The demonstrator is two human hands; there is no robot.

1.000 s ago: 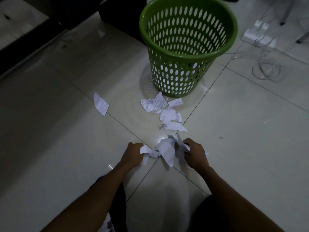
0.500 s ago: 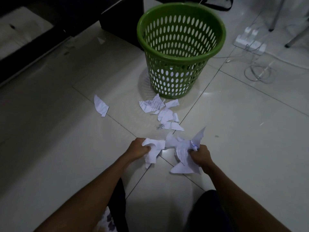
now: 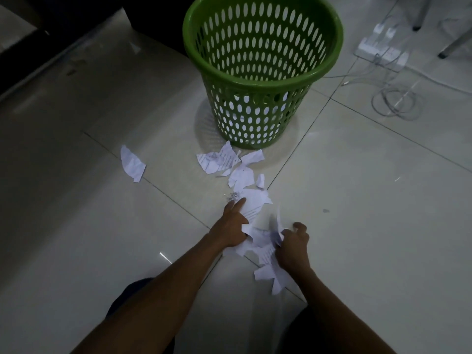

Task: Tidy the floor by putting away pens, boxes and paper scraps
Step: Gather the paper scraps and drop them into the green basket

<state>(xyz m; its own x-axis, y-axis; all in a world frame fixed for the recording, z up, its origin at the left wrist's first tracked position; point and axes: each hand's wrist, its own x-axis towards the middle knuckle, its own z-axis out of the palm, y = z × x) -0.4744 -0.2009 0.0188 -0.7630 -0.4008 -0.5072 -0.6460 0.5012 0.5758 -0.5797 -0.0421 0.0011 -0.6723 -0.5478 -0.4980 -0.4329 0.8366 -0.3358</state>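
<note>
White paper scraps lie on the tiled floor in front of a green perforated basket [image 3: 263, 70]. My right hand [image 3: 292, 247] grips a bunch of crumpled scraps [image 3: 267, 251] low over the floor. My left hand [image 3: 229, 227] holds the bunch's left side with curled fingers, while its forefinger stretches forward onto another scrap [image 3: 255, 203] on the floor. More scraps [image 3: 219, 160] lie closer to the basket's foot. One single scrap [image 3: 131, 163] lies apart to the left.
A white power strip [image 3: 380, 47] with looped cables [image 3: 394, 103] lies at the back right. Dark furniture [image 3: 153, 19] stands behind the basket at the back left. A small heap of tiny bits [image 3: 232, 196] lies by my left forefinger.
Both hands have drawn together, merging their scraps into one bunch. My left forefinger has stretched forward onto a floor scrap. The camera has moved closer to the basket.
</note>
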